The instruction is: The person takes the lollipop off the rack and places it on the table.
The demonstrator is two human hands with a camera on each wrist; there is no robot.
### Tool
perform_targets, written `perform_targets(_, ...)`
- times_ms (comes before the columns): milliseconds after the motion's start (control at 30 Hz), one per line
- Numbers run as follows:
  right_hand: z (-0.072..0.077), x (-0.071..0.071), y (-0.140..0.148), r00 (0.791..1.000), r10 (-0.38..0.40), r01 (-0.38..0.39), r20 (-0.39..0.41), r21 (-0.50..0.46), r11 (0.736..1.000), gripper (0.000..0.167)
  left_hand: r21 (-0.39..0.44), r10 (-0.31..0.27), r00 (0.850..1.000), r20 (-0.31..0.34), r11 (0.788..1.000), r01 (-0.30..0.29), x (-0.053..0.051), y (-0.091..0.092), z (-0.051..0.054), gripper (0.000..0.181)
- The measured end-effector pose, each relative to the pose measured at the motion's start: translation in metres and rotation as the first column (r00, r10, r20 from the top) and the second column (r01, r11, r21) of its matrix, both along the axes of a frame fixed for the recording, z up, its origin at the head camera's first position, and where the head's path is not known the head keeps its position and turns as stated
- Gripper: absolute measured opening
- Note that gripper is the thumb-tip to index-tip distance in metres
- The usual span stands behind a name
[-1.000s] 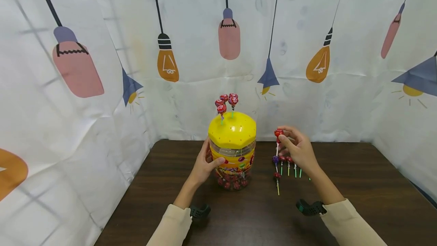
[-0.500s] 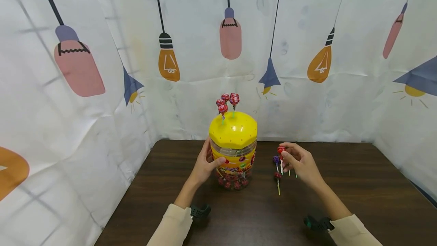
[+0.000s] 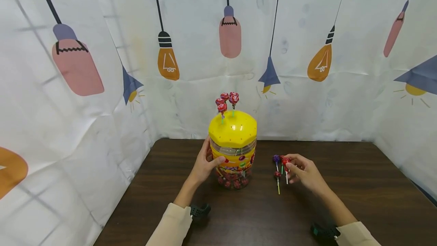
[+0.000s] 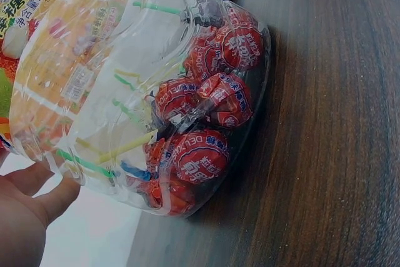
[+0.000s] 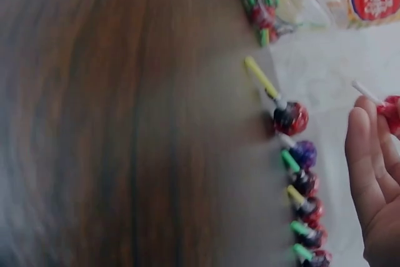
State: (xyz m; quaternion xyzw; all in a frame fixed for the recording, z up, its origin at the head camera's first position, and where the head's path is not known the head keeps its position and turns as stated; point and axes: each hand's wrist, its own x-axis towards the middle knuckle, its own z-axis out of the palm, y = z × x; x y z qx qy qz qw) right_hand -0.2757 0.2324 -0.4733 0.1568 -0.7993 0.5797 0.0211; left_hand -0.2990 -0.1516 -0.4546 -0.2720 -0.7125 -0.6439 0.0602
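My left hand (image 3: pixel 203 167) curls round the left side of a clear jar with a yellow lid (image 3: pixel 233 129); several red lollipops (image 3: pixel 222 107) stand upright in the lid. In the left wrist view, wrapped lollipops (image 4: pixel 201 156) lie inside the jar, with fingertips at its wall. Right of the jar, my right hand (image 3: pixel 306 172) pinches a red lollipop (image 3: pixel 286 160) by its head, its white stick pointing down. Beside it lie a purple lollipop (image 3: pixel 276 158) and a dark red one with a yellow stick (image 3: pixel 277 175). The right wrist view shows a row of lollipops (image 5: pixel 304 182).
The dark wooden table (image 3: pixel 252 219) extends round the jar. Behind it hangs a white cloth backdrop (image 3: pixel 191 109) printed with lamps. My right hand hides part of the lollipop row in the head view.
My right hand has come down with the red lollipop, from above the row to beside the lying lollipops. My left hand keeps its grip on the jar.
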Motion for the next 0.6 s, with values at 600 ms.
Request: perform_targets(600,-0.006,-0.006,0.017,0.968,0.119,-0.131,0.222,0.043,0.99,0.041,0.0,0.004,1.0,0.005,1.0,-0.004,-0.001,0.001,0.0,0.087)
